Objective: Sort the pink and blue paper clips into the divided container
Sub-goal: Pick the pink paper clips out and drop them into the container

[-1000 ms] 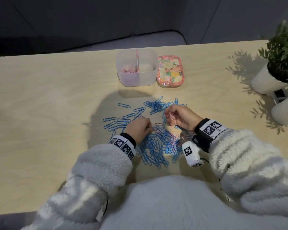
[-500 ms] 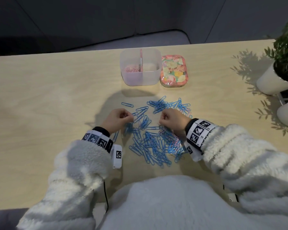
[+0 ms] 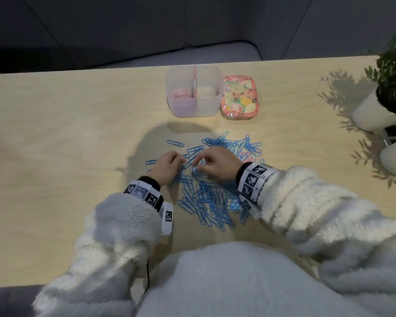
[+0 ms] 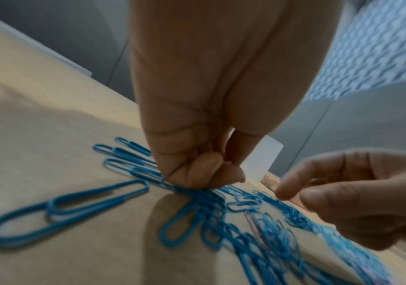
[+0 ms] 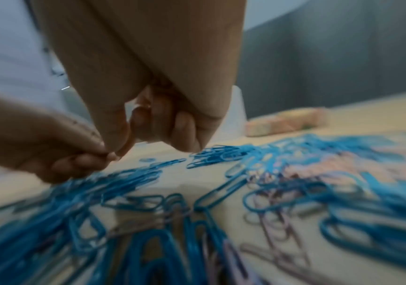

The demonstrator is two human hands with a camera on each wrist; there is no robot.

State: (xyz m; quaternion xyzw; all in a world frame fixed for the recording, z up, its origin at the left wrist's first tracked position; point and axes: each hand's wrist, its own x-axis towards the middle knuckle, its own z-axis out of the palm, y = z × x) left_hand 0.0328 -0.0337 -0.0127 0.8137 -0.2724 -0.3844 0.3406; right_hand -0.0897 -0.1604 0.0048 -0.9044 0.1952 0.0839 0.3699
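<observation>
- left hand (image 3: 167, 167) sits over the left side of the clip pile (image 3: 206, 191), fingers curled down with the tips pinched together on blue clips (image 4: 133, 167) against the surface (image 3: 55, 138).
- right hand (image 3: 217, 162) hovers just beside the left, thumb and forefinger nearly meeting; it seems to hold a few thin clips in its curled fingers (image 5: 143, 110), though the blur keeps me from being sure.
- the pile spreads across the middle of the surface, toward the near edge, mostly blue; one loose blue clip (image 3: 175, 143) lies off the pile toward the far edge.
- pink clips (image 5: 331, 164) show mixed in on the right side of the pile and under the right wrist.
- container (image 3: 193, 91) stands near the far edge, beyond the pile and well apart from both hands; its left compartment holds pink clips, and what its right compartment holds i cannot tell.
- a floral lid (image 3: 239, 97) lies flat just to the right of the container.
- two white pots (image 3: 373, 113) with green plants stand at the right edge.
- both wrists wear bands with black-and-white markers (image 3: 253, 177) over fleece sleeves.
</observation>
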